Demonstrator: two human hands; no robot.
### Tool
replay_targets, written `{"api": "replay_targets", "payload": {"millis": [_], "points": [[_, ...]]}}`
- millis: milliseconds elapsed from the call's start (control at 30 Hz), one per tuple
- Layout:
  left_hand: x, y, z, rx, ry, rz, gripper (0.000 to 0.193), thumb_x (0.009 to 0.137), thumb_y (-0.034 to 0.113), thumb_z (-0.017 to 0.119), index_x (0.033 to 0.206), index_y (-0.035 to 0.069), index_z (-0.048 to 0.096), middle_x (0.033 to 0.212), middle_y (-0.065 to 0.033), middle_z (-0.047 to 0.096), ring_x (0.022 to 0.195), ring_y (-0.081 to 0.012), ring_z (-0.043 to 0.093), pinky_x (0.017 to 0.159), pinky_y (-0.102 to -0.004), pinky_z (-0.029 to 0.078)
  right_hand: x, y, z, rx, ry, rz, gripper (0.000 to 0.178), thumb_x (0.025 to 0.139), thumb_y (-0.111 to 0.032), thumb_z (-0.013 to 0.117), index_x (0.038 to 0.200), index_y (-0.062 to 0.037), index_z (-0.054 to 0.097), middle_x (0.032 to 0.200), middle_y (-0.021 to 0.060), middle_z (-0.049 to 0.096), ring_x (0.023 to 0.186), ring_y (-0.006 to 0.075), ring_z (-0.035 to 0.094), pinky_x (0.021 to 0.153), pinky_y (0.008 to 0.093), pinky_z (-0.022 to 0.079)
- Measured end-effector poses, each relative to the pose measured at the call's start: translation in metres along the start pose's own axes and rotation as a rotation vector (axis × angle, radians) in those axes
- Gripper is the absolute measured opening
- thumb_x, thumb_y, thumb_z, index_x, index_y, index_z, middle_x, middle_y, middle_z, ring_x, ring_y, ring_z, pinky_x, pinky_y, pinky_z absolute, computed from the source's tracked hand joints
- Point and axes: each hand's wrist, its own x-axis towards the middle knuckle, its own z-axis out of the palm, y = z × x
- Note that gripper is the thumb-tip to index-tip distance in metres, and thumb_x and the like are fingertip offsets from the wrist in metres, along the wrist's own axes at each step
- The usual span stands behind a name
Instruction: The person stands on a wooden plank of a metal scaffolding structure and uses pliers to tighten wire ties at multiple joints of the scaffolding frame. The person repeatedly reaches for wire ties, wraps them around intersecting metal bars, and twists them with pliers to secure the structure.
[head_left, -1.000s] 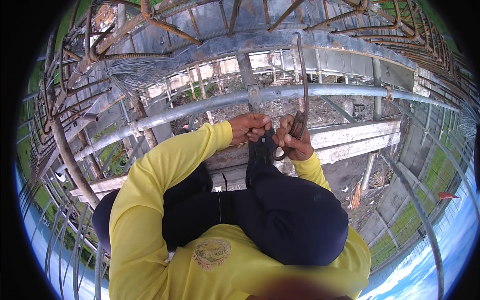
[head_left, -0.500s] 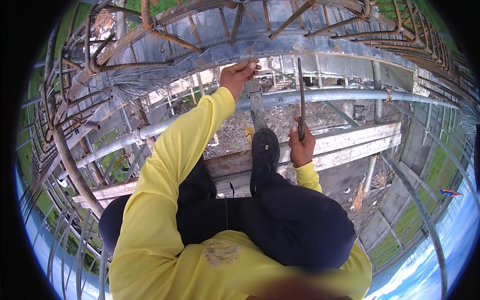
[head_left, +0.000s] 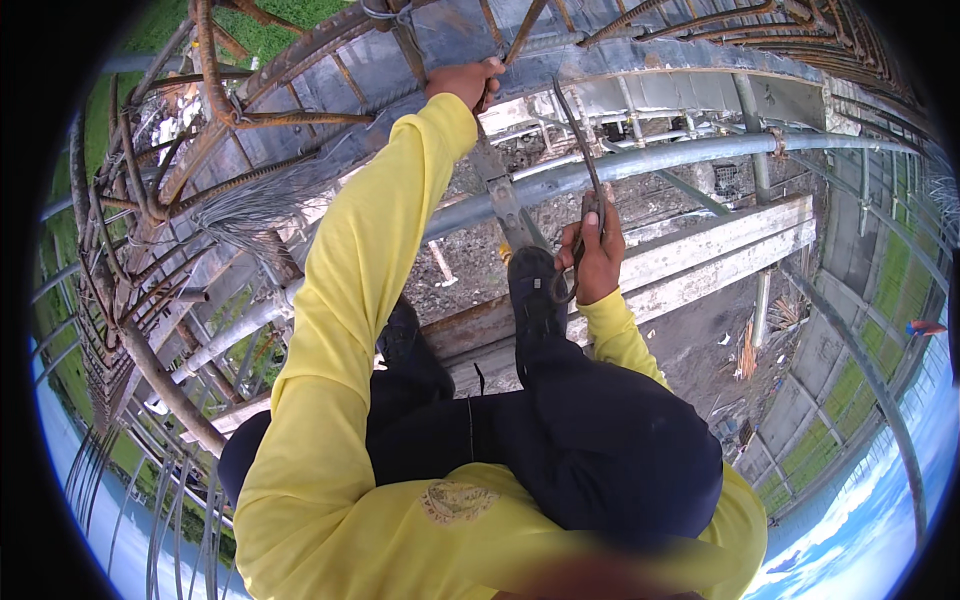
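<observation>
One curved rod [head_left: 583, 137] (dark) inside right fingers [head_left: 592, 232]

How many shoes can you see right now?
2: the right shoe, just left of the right hand; and the left shoe, beside the yellow left sleeve. Any others would be hidden.

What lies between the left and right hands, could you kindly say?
In the head view, a grey pipe and a flat metal bar show between the left hand and right hand; the held curved tool overlaps the pipe.
</observation>
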Motion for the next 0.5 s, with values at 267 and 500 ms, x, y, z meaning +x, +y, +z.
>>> {"api": "replay_targets", "payload": {"millis": [267,500], "points": [[-0.010,-0.003,0.006,-0.100,0.096,0.100,0.025,0.094,0.020,0.069,0.099,-0.004,0.070,0.068,-0.0016,0.056,0.054,-0.0102,0.043,0.049,-0.0271,0.033,0.026,0.004,-0.007,0.281,-0.039,0.254,0.026,0.107,-0.032,0.049,0.128,-0.0156,0.050,0.072,0.0028,0.054,0.049,0.0091,0.046,0.047,0.0286,0.044],[-0.015,0.006,0.011,-0.308,0.045,0.038,0.028,0.095,0.021,0.068,0.105,-0.006,0.068,0.068,-0.0016,0.054,0.052,-0.0102,0.041,0.048,-0.0267,0.030,0.027,0.014,-0.023,0.466,-0.251,0.361,0.032,0.108,-0.032,0.047,0.131,-0.0099,0.050,0.069,0.0012,0.052,0.045,0.0079,0.041,0.045,0.0266,0.039]]}}
